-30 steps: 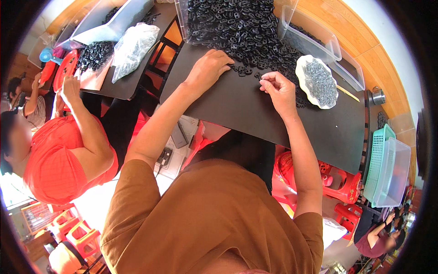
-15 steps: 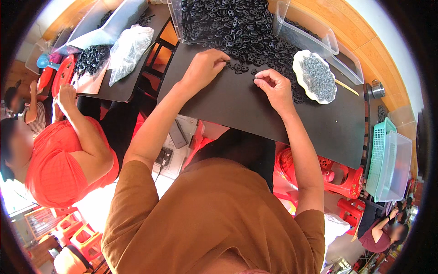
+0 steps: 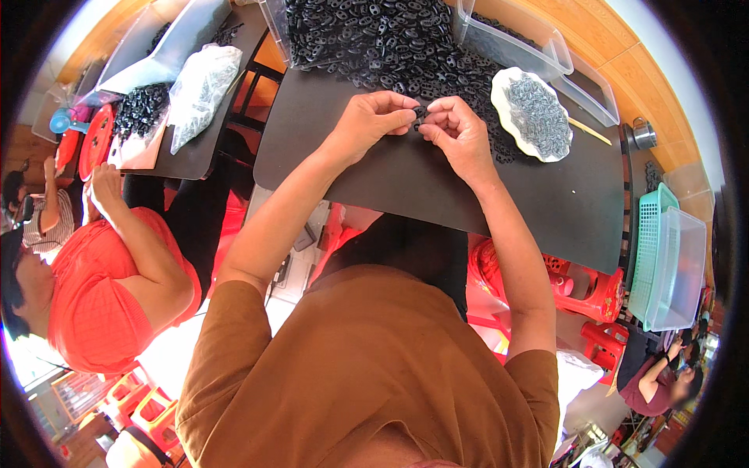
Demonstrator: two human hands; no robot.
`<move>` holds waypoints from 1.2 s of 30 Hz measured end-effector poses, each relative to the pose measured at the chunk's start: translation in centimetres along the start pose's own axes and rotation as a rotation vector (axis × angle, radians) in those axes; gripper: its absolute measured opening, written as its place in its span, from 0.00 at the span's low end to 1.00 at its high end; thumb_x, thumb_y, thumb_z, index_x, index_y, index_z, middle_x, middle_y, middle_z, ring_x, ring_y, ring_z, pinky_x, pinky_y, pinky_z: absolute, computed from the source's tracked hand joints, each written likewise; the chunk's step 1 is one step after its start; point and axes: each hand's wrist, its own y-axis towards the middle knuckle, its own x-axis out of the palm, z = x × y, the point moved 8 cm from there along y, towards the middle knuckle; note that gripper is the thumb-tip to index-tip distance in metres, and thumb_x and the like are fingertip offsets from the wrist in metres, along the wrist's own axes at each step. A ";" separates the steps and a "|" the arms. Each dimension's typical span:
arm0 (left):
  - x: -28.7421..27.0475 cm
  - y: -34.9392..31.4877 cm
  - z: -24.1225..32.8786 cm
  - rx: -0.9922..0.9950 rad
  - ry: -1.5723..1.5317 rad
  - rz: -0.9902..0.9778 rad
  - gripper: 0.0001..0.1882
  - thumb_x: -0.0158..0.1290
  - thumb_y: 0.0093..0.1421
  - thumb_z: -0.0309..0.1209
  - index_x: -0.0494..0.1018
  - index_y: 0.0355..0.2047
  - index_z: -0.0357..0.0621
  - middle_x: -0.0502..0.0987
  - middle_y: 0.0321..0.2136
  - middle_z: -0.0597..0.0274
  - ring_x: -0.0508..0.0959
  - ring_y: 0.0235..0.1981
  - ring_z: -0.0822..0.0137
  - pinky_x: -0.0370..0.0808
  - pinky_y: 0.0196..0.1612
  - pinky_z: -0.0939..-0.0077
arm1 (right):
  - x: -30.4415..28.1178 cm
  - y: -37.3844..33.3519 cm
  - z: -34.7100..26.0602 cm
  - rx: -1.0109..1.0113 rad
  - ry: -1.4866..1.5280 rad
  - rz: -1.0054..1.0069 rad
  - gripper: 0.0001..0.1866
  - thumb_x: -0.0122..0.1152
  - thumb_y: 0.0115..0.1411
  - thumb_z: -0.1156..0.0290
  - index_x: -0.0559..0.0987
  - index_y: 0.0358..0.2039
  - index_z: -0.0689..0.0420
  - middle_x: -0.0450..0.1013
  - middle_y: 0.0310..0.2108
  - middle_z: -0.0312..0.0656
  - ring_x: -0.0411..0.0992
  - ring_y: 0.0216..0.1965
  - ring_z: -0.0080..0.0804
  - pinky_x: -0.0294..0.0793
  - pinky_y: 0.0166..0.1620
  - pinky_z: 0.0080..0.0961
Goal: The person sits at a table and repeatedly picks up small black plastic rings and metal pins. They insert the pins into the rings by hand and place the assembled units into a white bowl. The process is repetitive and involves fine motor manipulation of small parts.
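Above the dark table (image 3: 538,207), my two hands meet at a small black plastic piece with holes (image 3: 420,115). My left hand (image 3: 374,123) pinches it between thumb and fingers from the left. From the right, my right hand (image 3: 460,132) closes its fingertips on the same piece; whether it also holds a smaller part is hidden. Just behind the hands spreads a large heap of similar black pieces (image 3: 367,39). A pale scalloped dish (image 3: 503,87) full of small grey, clear-looking parts stands to the right of my right hand.
Clear plastic bins (image 3: 546,51) stand at the back right. A green basket (image 3: 647,257) is beyond the table's right end. At left, a person in red (image 3: 125,288) sits by another table with a plastic bag (image 3: 204,90) and black pieces. Red stools (image 3: 601,292) stand below.
Both hands have come together: the left moved right, the right moved slightly left and up. The black piece is now held between them. The view has shifted slightly.
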 end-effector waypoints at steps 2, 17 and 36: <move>0.0 0.0 0.0 0.014 0.049 0.004 0.11 0.59 0.60 0.28 0.77 0.43 0.40 0.79 0.33 0.69 0.76 0.31 0.80 0.75 0.39 0.85 | -0.1 0.0 0.0 -0.017 -0.036 0.007 0.13 0.67 0.54 0.80 0.74 0.39 0.59 0.78 0.28 0.35 0.73 0.27 0.15 0.72 0.33 0.15; 0.3 -0.4 1.2 0.101 0.278 0.017 0.12 0.58 0.59 0.28 0.78 0.42 0.37 0.79 0.30 0.68 0.75 0.29 0.80 0.73 0.36 0.85 | 0.0 -0.1 -0.5 -0.067 -0.175 0.020 0.14 0.67 0.53 0.80 0.75 0.39 0.58 0.78 0.27 0.35 0.73 0.27 0.16 0.73 0.32 0.17; 1.6 -0.9 2.5 0.354 0.707 0.015 0.08 0.59 0.56 0.24 0.80 0.37 0.37 0.79 0.31 0.60 0.78 0.29 0.73 0.76 0.34 0.79 | 0.3 -0.1 -1.1 -0.130 -0.393 0.040 0.13 0.69 0.48 0.81 0.76 0.34 0.59 0.78 0.26 0.39 0.76 0.27 0.24 0.74 0.32 0.20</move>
